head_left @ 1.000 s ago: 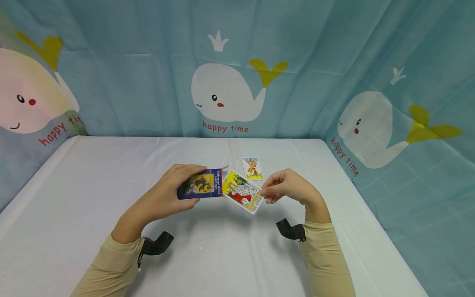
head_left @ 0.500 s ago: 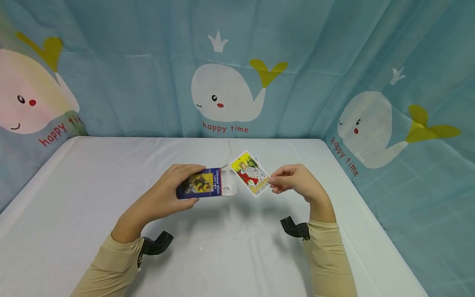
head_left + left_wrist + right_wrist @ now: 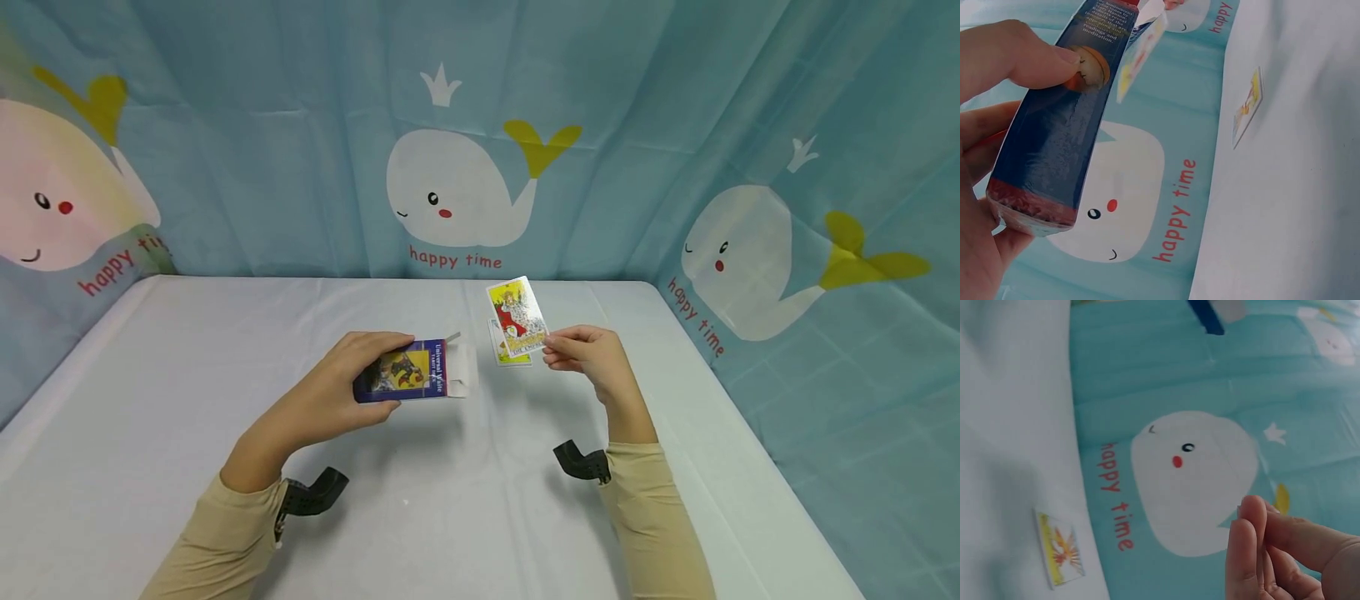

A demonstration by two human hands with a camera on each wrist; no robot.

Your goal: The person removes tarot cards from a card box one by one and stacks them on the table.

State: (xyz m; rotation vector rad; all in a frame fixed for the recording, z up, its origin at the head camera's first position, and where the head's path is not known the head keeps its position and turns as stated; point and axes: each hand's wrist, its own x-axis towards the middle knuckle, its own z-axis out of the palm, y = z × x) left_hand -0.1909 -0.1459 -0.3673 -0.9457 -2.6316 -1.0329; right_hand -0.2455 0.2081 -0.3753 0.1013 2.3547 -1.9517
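My left hand point(image 3: 337, 385) grips a blue tarot box point(image 3: 405, 371), thumb on one long edge and fingers on the other. The box's white end flap point(image 3: 459, 371) stands open to the right. Between right thumb and fingers, my right hand point(image 3: 596, 358) pinches a tarot card point(image 3: 517, 315) by its lower corner. It is face up, with a figure in red and white and lettering that starts "THE EMP". Below it, partly hidden in the head view, another tarot card point(image 3: 1061, 553) lies face up on the table; whether more cards lie under it I cannot tell.
A white cloth covers the table point(image 3: 465, 500). Behind and beside it hangs a light blue curtain point(image 3: 300, 192) with whale prints. Black curved mounts point(image 3: 315, 493) sit at both wrists.
The right hand has drawn the card away from the box's open end and moved it up and back, above the card on the table. The left hand and box have barely shifted.
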